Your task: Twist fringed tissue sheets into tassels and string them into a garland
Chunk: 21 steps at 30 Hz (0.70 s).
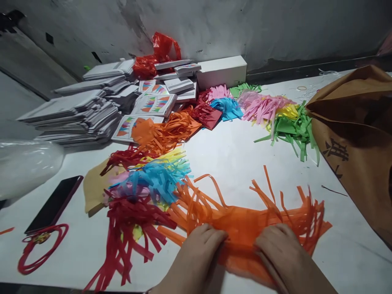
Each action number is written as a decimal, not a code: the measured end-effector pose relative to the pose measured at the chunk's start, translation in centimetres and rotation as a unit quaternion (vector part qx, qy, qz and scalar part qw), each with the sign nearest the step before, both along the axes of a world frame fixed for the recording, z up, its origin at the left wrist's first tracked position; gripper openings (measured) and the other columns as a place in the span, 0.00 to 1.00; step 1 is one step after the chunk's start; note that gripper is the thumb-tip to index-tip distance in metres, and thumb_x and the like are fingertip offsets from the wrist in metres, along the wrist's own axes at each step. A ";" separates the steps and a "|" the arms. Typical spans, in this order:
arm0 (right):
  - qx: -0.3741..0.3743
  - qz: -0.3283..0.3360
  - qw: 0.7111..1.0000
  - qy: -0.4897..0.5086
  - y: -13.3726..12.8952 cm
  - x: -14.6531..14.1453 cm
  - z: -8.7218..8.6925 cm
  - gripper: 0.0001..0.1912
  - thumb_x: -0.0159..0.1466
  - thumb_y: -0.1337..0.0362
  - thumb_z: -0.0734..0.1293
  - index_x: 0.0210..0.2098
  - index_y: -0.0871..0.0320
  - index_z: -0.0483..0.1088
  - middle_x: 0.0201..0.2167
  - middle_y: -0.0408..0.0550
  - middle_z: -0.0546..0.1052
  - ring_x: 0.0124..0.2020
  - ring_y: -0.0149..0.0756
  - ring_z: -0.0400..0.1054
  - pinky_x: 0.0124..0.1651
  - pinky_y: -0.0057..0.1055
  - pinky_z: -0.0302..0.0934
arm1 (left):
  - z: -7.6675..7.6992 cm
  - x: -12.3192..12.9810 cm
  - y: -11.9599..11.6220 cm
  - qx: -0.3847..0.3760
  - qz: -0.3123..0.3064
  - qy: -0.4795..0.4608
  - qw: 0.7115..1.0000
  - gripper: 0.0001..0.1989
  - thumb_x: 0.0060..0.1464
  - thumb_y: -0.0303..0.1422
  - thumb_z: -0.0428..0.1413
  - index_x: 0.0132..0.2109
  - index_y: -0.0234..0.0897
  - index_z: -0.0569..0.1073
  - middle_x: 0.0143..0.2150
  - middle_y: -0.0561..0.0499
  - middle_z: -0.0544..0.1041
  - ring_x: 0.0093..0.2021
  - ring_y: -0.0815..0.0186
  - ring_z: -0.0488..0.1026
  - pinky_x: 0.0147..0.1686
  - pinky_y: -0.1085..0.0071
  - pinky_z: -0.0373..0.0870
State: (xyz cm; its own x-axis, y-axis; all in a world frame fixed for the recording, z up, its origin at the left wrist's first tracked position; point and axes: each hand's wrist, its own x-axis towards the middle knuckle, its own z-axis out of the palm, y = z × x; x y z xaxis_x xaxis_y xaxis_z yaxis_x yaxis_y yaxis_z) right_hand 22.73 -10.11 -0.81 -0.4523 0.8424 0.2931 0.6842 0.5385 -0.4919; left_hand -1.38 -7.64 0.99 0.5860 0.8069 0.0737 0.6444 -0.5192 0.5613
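An orange tissue-paper tassel sheet lies spread at the front of the table, its cut strips fanning out to both sides. On the left part of its uncut middle, my left hand has its fingers curled onto the paper. My right hand grips the right part the same way, with a fold of paper under the thumb. Fingertips of both hands are partly hidden. Close by on the left are a dark red fringe bundle and a blue fringe bundle.
More fringe bundles, orange, pink and green, curve across the white table. Stacked white packets stand back left. A phone with a red cord lies left; a brown paper sack stands right.
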 end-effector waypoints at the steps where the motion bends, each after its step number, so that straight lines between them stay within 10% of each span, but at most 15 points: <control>1: 0.002 -0.022 1.000 -0.005 0.2 0.0 -0.2 0.14 0.71 0.74 0.55 0.34 0.55 0.67 0.27 0.40 0.71 0.30 0.34 0.63 0.43 0.35 0.53 | -0.1 0.1 0.2 0.006 0.022 0.028 0.999 0.17 0.55 0.17 0.47 0.46 0.37 0.73 0.37 0.47 0.80 0.37 0.59 0.75 0.36 0.66 0.72; 9: 0.046 -0.163 0.979 -0.110 2.4 -1.2 -1.2 0.17 0.73 0.65 0.56 0.27 0.53 0.62 0.19 0.42 0.67 0.23 0.39 0.61 0.37 0.40 0.51 | 1.8 3.1 3.5 -0.070 0.085 0.292 0.950 0.10 0.64 0.27 0.49 0.38 0.36 0.74 0.30 0.46 0.80 0.30 0.55 0.79 0.27 0.67 0.68; 13: 0.130 -0.204 0.963 -0.120 2.4 -1.4 0.0 0.10 0.72 0.65 0.59 0.40 0.60 0.70 0.34 0.53 0.77 0.37 0.48 0.71 0.46 0.48 0.58 | 1.9 3.7 3.8 -0.079 0.089 0.311 0.943 0.09 0.64 0.28 0.49 0.40 0.36 0.74 0.31 0.45 0.82 0.31 0.53 0.80 0.27 0.65 0.69; 21: 0.214 -0.022 0.975 -0.049 0.8 -2.0 -1.3 0.17 0.70 0.73 0.55 0.43 0.63 0.76 0.40 0.53 0.81 0.46 0.45 0.72 0.60 0.47 0.55 | 1.6 3.4 3.9 -0.079 0.112 0.282 0.950 0.09 0.63 0.27 0.49 0.40 0.36 0.74 0.30 0.46 0.81 0.30 0.56 0.79 0.27 0.65 0.71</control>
State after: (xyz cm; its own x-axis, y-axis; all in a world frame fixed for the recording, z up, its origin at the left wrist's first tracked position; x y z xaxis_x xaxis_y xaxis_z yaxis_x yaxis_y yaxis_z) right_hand 20.73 -9.32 -2.10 -0.4617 0.6713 0.5798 0.7438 0.6492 -0.1593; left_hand 2.00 -3.72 2.61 0.3085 0.8911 -0.3329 0.9501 -0.2717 0.1532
